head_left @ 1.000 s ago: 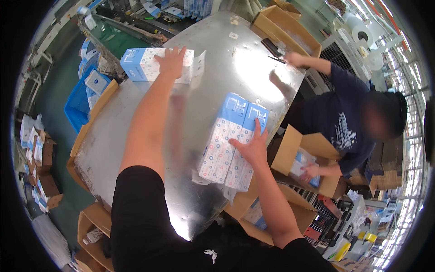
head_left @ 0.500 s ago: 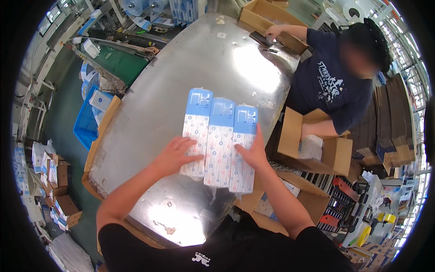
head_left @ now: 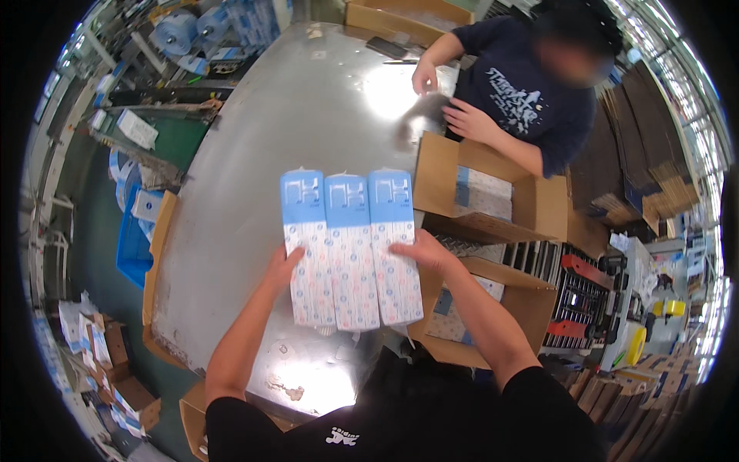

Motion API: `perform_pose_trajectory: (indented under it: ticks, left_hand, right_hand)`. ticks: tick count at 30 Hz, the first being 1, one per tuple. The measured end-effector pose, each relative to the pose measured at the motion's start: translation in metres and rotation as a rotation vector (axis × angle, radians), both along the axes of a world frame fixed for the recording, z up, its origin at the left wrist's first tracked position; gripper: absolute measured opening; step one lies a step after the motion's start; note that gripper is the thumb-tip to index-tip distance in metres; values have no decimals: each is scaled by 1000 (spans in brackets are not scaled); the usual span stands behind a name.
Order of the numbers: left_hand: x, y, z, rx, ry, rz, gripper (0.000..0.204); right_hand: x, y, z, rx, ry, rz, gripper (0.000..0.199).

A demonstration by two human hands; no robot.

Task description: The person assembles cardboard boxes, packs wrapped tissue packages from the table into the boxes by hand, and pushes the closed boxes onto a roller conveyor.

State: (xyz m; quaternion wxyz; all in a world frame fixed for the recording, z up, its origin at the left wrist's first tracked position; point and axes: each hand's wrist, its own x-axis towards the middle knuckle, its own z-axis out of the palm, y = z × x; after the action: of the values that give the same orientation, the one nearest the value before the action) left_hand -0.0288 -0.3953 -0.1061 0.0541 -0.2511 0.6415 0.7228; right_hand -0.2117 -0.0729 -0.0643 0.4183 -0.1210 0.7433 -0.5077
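Observation:
Three long plastic-wrapped packs, white with small coloured rings and a blue end, stand side by side between my hands: a left pack (head_left: 312, 269), a middle pack (head_left: 352, 269) and a right pack (head_left: 398, 285). My left hand (head_left: 282, 267) grips the outer side of the left pack, its thumb on the near face. On the opposite side my right hand (head_left: 429, 252) clasps the right pack, thumb across its front. Most of my fingers are hidden behind the packs. The middle pack is squeezed between the other two, over the metal table (head_left: 231, 231).
To the right, an open carton (head_left: 489, 296) and a farther carton (head_left: 543, 200) hold similar packs. A co-worker (head_left: 523, 100) handles a blurred dark item above the table. A phone (head_left: 386, 48) lies at the back; a blue crate (head_left: 132, 250) stands left of the table.
The packs' blue ends have come level, and my left hand has moved to the left pack's outer side. The co-worker's hand has left the carton; both their hands are at a dark item.

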Motion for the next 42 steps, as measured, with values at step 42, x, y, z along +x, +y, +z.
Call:
perform_pose_trajectory:
  ticks: [42]
  left_hand:
    - [-137, 425, 48, -1076, 298, -1419, 66]
  right_hand:
    - [238, 358, 15, 1069, 548, -224, 27]
